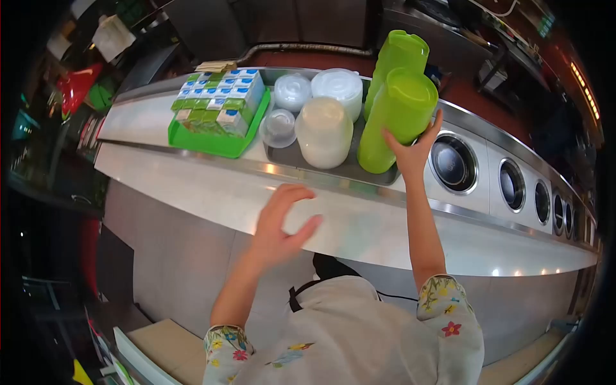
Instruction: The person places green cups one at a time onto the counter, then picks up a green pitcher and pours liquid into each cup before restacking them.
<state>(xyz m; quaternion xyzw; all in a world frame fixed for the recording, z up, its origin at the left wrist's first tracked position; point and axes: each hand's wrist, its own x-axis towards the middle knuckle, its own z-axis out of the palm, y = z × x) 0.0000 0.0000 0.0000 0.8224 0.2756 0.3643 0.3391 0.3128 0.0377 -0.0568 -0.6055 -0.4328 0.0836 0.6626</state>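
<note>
My right hand (414, 149) is wrapped round the lower part of the front green pitcher (399, 112), thumb on its near side and fingers on its right. Behind it stands a second green pitcher (404, 48). Over the counter's front ledge hangs my left hand (283, 221), its thumb and fingers apart and nothing between them. Left of the pitchers, a stack of whitish plastic tubs (324, 133) stands on a grey tray (282, 158), with clear round containers (293, 92) and white lids (338, 90) behind it and a small clear cup (279, 128) beside it.
A green tray (202, 144) with small green-and-white cartons (224, 96) sits on the counter's left part. Round black wells (454, 162) are set in a row along the right. The steel ledge (359, 224) runs along the front. Dark kitchen equipment stands beyond.
</note>
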